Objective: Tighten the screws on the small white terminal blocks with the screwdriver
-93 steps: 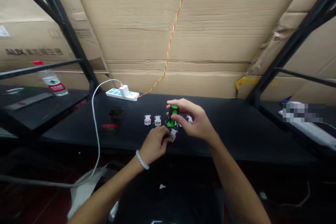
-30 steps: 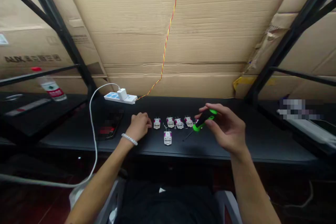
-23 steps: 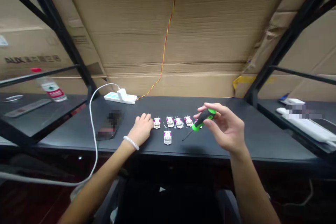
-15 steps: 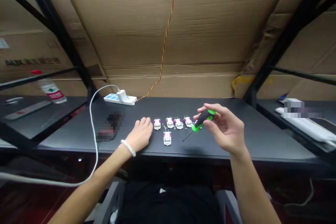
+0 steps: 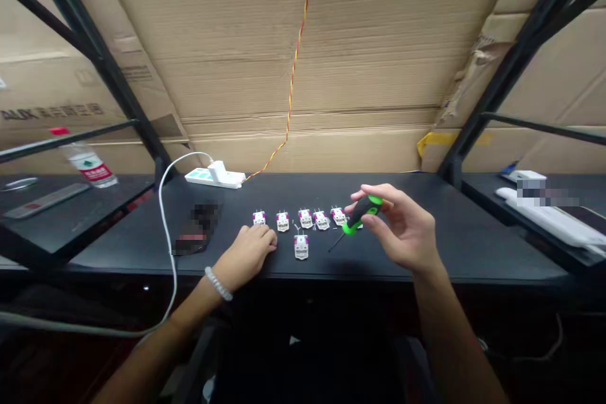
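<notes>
My right hand [image 5: 400,221] is closed around the handle of a screwdriver [image 5: 363,213] with a black and green grip. Its thin shaft slants down to the left above the black table. My left hand [image 5: 250,247] is low over the table near its front edge, with curled fingers; their tips are hidden, so I cannot tell whether anything is in them. Just beyond it stands a small white and purple part with metal prongs [image 5: 259,218]. More such parts form a row to the right, and a single white part [image 5: 301,246] lies nearer me.
A white power strip [image 5: 215,177] with a plugged-in charger sits at the back left, its white cable [image 5: 166,227] running down past my left arm. A blurred dark object [image 5: 196,227] lies left of my hand. Black shelf frames and cardboard [image 5: 303,88] surround the table.
My left hand has drawn back toward me and slightly left, uncovering the leftmost white and purple part. The right hand with the screwdriver has barely shifted. The view has moved slightly.
</notes>
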`<state>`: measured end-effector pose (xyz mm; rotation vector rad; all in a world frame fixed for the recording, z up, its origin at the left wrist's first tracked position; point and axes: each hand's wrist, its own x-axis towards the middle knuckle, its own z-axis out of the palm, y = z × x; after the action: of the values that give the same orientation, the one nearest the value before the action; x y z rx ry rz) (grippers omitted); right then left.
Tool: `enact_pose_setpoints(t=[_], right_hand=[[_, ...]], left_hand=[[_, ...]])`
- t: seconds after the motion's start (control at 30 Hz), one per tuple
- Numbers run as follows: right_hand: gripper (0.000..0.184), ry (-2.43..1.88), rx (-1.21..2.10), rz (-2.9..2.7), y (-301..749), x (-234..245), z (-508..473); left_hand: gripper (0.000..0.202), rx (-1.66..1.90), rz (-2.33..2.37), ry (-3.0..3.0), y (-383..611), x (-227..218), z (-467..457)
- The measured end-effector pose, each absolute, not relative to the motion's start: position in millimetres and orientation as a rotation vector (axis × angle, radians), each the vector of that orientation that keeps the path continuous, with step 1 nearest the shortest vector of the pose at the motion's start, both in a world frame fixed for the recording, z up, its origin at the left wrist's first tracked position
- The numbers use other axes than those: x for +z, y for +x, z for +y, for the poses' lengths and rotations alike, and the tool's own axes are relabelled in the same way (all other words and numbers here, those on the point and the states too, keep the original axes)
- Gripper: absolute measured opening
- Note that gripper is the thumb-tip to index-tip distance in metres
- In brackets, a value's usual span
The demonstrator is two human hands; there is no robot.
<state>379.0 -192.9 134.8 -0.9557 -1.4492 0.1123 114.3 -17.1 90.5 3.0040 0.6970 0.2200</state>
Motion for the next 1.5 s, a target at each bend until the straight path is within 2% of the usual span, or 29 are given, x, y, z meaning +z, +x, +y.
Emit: enact_pose_setpoints(t=[0.13, 0.43, 0.7, 0.93, 1.2, 1.5], right_hand=[[0.040, -0.977, 0.101, -1.433, 378.8, 135.6, -193.2], [0.041, -0.970, 0.095, -1.447, 379.5, 136.1, -193.1], [0.043, -0.965, 0.095, -1.463, 379.1, 136.8, -192.5], [0.045, -0.941, 0.092, -1.477, 378.6, 137.3, -192.9], [0.049, -0.927, 0.092, -1.496, 378.2, 138.0, -193.0], [0.048, -0.940, 0.071, -1.506, 378.0, 137.4, -191.5]], left_hand=[[0.016, 0.279, 0.639, 2.876, 108.5, 96.2, -13.4], [0.032, 0.316, 0.547, 2.826, 107.2, 90.8, -9.0], [0.029, 0.139, 0.483, 3.128, 111.6, 90.5, -21.2], [0.017, 0.296, 0.367, 2.909, 114.3, 93.2, -25.1], [0.012, 0.312, 0.333, 2.868, 117.9, 91.7, -26.0], [0.032, 0.513, 0.261, 2.742, 108.1, 88.5, -14.2]])
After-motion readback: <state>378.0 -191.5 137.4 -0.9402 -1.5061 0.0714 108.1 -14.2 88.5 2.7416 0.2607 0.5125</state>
